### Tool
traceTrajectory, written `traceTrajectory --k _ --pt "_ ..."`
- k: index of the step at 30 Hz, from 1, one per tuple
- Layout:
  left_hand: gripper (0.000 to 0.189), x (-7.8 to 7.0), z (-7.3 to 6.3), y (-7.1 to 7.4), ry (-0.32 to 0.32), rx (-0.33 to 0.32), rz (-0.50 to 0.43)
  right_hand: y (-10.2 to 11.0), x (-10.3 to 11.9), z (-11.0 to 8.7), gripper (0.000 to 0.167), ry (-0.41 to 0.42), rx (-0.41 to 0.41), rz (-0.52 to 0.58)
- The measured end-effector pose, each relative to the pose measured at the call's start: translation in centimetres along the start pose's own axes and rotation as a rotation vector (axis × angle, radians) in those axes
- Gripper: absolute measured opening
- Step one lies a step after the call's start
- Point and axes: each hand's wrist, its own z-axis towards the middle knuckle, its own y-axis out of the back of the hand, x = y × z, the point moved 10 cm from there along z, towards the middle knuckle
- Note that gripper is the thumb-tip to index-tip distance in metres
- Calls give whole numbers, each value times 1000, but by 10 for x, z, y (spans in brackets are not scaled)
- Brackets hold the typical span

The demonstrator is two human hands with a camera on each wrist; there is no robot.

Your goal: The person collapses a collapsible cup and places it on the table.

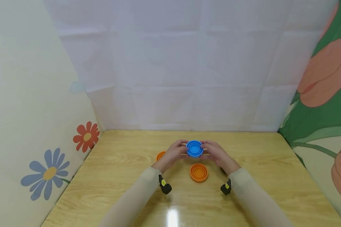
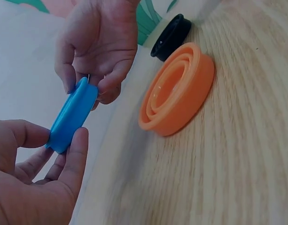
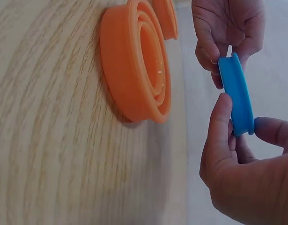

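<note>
Both hands hold a blue collapsible cup [image 1: 194,148], folded flat into concentric rings, above the table. My left hand [image 1: 173,153] pinches its left edge between thumb and fingers. On the opposite edge, my right hand [image 1: 217,154] grips it in the same way. Seen edge-on in the left wrist view, the blue cup [image 2: 72,118] is a thin disc with a raised rim. An orange collapsible cup [image 1: 199,172], also folded flat, lies on the table just below and nearer than the hands.
A second orange folded cup [image 1: 160,155] lies on the wooden table [image 1: 125,176], partly hidden by the left hand. A black ring-shaped piece [image 2: 172,37] sits beyond the nearer orange cup, mostly covered by the right arm in the head view. White cloth [image 1: 164,63] hangs behind.
</note>
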Motion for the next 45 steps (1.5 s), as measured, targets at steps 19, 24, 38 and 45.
traceTrajectory --k 19,24,38,45 --pt "38 29 23 -4 109 -58 77 11 -26 23 45 -106 -75 -9" --pt "40 33 27 -9 124 -60 93 15 -28 24 42 -104 -104 14" --pt "46 26 30 -6 168 -71 267 15 -23 23 39 -96 -135 -104" --pt "43 16 33 2 159 -43 351 21 -13 25 44 -98 -106 -63"
